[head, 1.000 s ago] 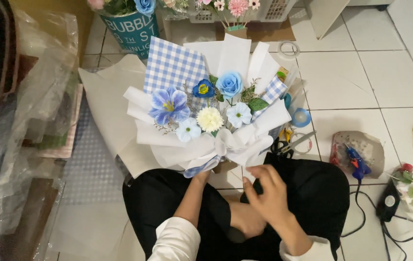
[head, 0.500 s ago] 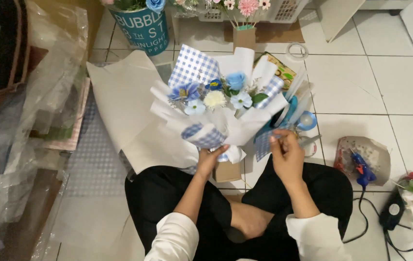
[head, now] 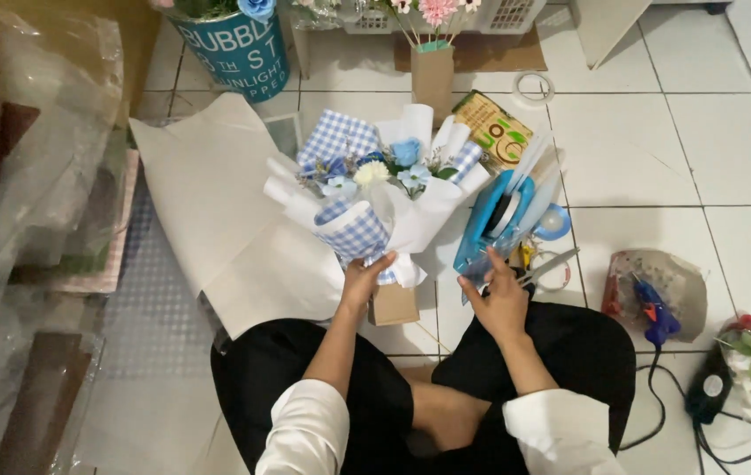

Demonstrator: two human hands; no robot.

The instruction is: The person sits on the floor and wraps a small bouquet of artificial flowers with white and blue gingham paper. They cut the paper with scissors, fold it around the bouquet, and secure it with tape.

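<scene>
Gripping the bouquet at its wrapped neck, the left hand is closed round the gingham-and-white paper; the bouquet is held upright over a small cardboard box on the tiled floor, in front of the crossed legs. The right hand is laid on the blue tape dispenser just right of the bouquet, fingers curled on its lower edge, apparently grasping it. Scissors lie touching the dispenser's near side; a glue gun rests further right. The step in hand is judged to be fastening the wrap: tape must be pulled off one-handed while the neck is kept pinched so the paper is not let slip.
</scene>
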